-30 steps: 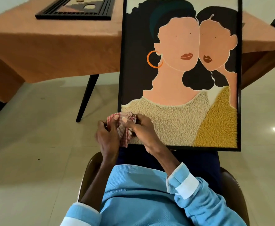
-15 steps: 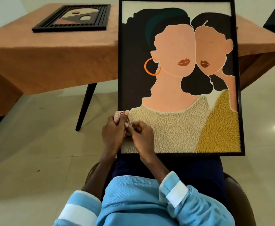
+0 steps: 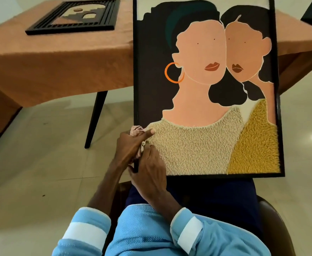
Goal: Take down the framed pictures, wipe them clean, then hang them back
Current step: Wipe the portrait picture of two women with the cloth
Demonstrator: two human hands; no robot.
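While the person sits in a brown chair (image 3: 273, 218), the large framed picture (image 3: 207, 89) stands upright on the lap. Its lower edge rests on dark blue trousers (image 3: 216, 191) and its face is turned toward the camera. It fills the view from 12 o'clock to 3 o'clock, and its upper edge runs out of view. The thin black frame encloses two stylised figures with dark hair, an orange hoop earring, one cream looped-pile top and one mustard top.

Both hands meet at the picture's lower left corner, near the centre of the view. The left hand (image 3: 131, 146) grips a bunched pinkish cloth (image 3: 137, 131) in its curled fingers, with the index finger extended onto the cream pile. The cloth bulges out at 12 o'clock of this hand, against the frame's left edge. The right hand (image 3: 149, 170) lies at 5 o'clock of the left hand and touches it. Its curled fingertips pinch the lower end of the cloth, and its thumb lies beside the frame's corner. Both sleeves (image 3: 88, 231) are light blue with a white band.

A small framed picture (image 3: 74, 17) lies flat at 11 o'clock on an orange tablecloth (image 3: 59, 61), well apart from the hands. One black table leg (image 3: 96, 117) stands on the pale tiled floor (image 3: 31, 163) at 10 o'clock of the hands.
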